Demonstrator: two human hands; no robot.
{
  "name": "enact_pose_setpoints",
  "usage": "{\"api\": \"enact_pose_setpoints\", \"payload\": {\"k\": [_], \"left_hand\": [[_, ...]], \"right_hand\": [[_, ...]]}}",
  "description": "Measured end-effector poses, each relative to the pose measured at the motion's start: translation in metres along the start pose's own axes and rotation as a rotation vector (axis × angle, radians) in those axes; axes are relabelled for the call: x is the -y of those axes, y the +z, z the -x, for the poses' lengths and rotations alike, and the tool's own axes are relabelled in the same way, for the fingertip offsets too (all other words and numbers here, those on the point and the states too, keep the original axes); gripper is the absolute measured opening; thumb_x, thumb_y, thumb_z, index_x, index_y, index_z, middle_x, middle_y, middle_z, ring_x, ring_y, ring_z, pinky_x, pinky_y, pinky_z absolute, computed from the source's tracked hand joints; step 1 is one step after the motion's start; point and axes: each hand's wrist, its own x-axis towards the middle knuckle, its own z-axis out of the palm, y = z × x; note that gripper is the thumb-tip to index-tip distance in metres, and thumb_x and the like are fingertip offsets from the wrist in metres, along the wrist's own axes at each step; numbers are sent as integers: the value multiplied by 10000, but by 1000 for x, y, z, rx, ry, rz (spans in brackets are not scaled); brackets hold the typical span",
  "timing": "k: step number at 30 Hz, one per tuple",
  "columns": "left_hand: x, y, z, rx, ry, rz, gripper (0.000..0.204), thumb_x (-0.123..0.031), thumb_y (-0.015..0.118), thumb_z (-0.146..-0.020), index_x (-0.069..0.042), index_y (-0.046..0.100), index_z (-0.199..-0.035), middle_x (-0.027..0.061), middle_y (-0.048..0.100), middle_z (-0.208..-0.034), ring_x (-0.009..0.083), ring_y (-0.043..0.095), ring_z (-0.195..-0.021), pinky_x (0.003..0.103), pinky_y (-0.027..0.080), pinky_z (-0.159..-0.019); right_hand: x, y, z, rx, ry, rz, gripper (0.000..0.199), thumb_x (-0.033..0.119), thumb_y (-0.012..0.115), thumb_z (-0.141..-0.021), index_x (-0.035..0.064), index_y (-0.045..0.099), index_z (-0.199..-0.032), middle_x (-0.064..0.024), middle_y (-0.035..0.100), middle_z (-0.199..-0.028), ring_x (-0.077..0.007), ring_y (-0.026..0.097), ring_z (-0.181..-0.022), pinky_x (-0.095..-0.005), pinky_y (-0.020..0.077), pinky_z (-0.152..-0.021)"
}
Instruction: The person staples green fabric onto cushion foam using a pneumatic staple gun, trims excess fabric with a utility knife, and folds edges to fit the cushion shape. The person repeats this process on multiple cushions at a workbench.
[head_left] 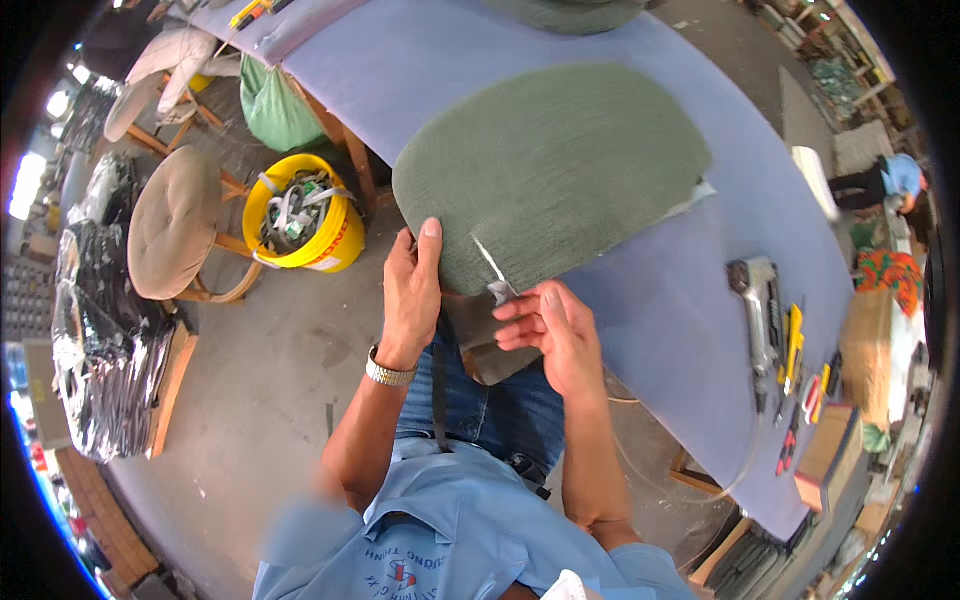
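Observation:
A grey-green fabric-covered seat pad [560,170] rests on the blue table, its near left corner jutting over the edge. My left hand [412,290] grips that corner, thumb on top and fingers hidden beneath. At the pad's near edge my right hand [558,330] pinches with thumb and fingers at a thin white strip [488,257], which lies across the fabric and ends in a crumpled whitish piece at the edge. Some pale lining shows along the pad's right edge.
On the blue table [660,330] at right lie a staple gun [757,310] with a hose, a yellow cutter [793,345] and scissors. Another dark pad [570,12] sits at the far end. Left stand a yellow scrap bucket [345,235] and a beige chair [175,225]. A person [890,183] works far right.

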Motion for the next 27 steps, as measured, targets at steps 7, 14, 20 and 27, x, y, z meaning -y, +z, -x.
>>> {"api": "enact_pose_setpoints", "payload": {"k": [7,14,20,27], "left_hand": [[0,-21,48,-60,590,-647,718,-201,792,-876,-2,485,-1494,209,601,-1421,395,636,-1222,435,539,-1033],[6,-12,21,121,1043,-890,953,-179,860,-762,-15,380,-1568,206,370,-1643,369,331,-1539,509,285,-1253],[21,-11,7,96,1134,-919,1023,-166,892,-701,-14,380,-1573,200,362,-1655,356,330,-1547,502,289,-1254],[16,-5,1,28,1206,-921,1004,-151,902,-674,0,429,-1546,203,413,-1627,360,370,-1528,518,302,-1245]], "right_hand": [[-1,5,0,-194,-147,13,402,463,594,-1062,90,511,-936,-119,666,-797,-173,648,-575,-303,541,-538],[-9,22,-8,-42,-94,-29,538,526,553,-1065,40,651,-858,-54,618,-652,-123,571,-493,-259,464,-456],[-22,21,1,-75,-105,185,588,504,513,-1089,21,675,-795,-50,623,-623,-101,555,-478,-239,454,-443],[-14,23,-8,-48,-118,155,592,488,476,-1107,25,670,-793,-39,603,-595,-94,546,-474,-240,440,-439]]}}
